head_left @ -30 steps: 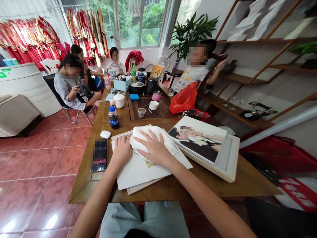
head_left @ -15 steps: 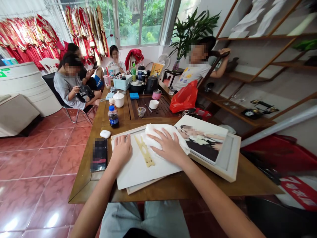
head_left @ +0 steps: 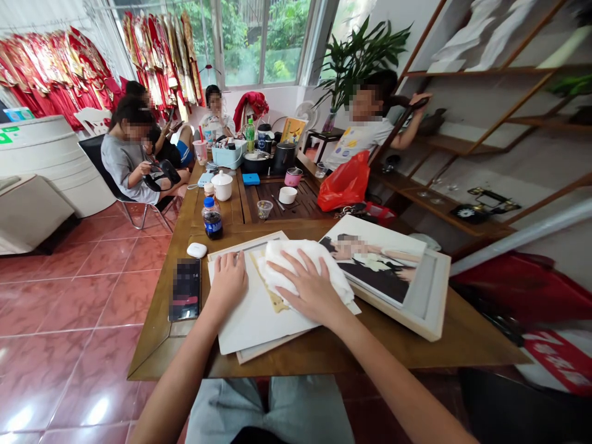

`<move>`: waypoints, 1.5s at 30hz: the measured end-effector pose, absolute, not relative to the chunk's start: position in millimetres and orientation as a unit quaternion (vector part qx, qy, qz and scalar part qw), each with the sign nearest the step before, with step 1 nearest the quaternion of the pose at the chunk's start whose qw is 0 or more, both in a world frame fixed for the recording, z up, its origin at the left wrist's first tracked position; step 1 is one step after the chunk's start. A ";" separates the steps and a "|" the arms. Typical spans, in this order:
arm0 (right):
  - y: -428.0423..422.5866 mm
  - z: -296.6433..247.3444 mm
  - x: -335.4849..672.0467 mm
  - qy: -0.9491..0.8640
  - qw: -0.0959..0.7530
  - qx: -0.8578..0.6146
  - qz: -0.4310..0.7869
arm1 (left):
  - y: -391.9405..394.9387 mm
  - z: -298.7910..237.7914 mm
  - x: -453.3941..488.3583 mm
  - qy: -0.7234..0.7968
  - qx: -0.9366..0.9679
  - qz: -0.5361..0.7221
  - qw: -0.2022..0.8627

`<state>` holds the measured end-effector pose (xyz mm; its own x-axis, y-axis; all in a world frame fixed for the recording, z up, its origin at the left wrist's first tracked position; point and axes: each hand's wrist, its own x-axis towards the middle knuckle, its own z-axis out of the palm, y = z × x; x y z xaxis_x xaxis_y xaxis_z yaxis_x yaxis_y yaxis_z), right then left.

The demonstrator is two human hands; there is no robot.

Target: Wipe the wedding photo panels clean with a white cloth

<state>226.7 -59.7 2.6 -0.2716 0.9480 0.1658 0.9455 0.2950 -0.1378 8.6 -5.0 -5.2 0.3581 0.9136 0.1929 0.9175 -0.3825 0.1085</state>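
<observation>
My right hand (head_left: 312, 290) presses down on a folded white cloth (head_left: 296, 265), gripping it against a white board (head_left: 259, 324). My left hand (head_left: 227, 285) lies flat on the same board near its left side, holding nothing. A yellow cut-out shape (head_left: 263, 283) sits on the board, partly hidden under the cloth. To the right, a framed portrait photo (head_left: 374, 262) leans over the board's edge, close to the cloth. Beneath the board is another pale board edge (head_left: 272, 345).
A phone (head_left: 185, 290) and white earbud case (head_left: 197, 250) lie on the wooden table (head_left: 324, 348) left of my hands. Beyond stand a cola bottle (head_left: 212, 219), a teapot (head_left: 283, 157) and cups. Several seated people are at the far end.
My right hand and the cloth have slid toward me and left across the board, covering more of the yellow shape. My left hand has stayed in place.
</observation>
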 end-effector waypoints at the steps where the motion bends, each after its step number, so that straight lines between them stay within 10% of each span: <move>1: -63.4 3.9 220.5 -0.806 0.110 -0.582 0.011 | -5.2 -4.8 8.7 -0.556 -0.824 -0.111 0.009; 45: -84.1 -8.5 262.5 -0.768 0.129 -0.626 -0.034 | -3.9 -6.0 6.6 -0.552 -0.823 -0.131 0.004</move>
